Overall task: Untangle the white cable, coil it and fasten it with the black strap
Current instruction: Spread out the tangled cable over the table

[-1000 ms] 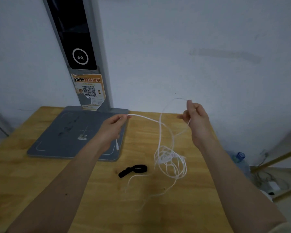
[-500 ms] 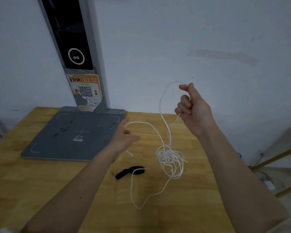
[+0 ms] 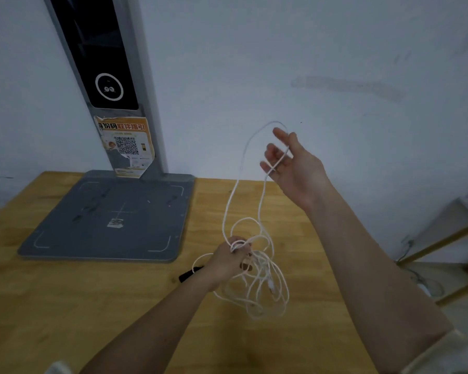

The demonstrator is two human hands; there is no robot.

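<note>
The white cable [image 3: 260, 287] lies in a tangled bunch on the wooden table [image 3: 65, 306], with one long loop rising from it. My left hand [image 3: 231, 259] grips the top of the tangle, several strands wrapped over its fingers. My right hand [image 3: 289, 160] is raised above the table with fingers spread, and the cable loop hangs over them. The black strap [image 3: 189, 275] lies on the table just left of my left wrist, mostly hidden by the hand.
A grey flat base plate [image 3: 111, 220] with an upright grey post [image 3: 106, 76] stands at the back left against the white wall. Shelving with wooden rails [image 3: 443, 238] stands off the table's right edge.
My left hand let go of the cable end and dropped down onto the tangle, gripping it. My right hand opened its fingers, the loop still draped over them.
</note>
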